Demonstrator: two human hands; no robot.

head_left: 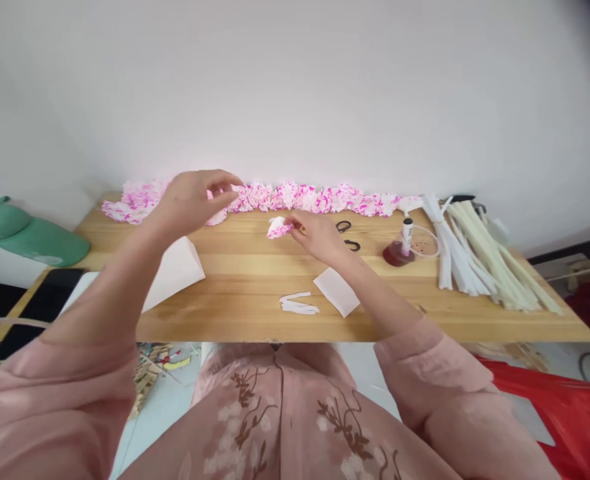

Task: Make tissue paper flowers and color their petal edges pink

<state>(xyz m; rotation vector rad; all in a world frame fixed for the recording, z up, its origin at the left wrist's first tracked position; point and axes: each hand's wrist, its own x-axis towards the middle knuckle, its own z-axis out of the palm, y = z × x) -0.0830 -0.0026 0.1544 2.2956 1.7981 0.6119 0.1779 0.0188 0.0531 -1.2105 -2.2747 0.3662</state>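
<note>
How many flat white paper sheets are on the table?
2. One white sheet lies under the left forearm, partly hidden; the other beside the right forearm. More may be hidden.

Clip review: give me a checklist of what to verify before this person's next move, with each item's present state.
1. Right hand grips the pink-and-white paper piece: ok.
2. Left hand holds nothing: cannot tell; its fingertips are pinched together above the flower row.
3. Scissors lie untouched on the table, just beyond the right hand: ok.
4. Bottle stands upright in the red dish: ok.
5. White strips lie apart from both hands: ok.
</note>
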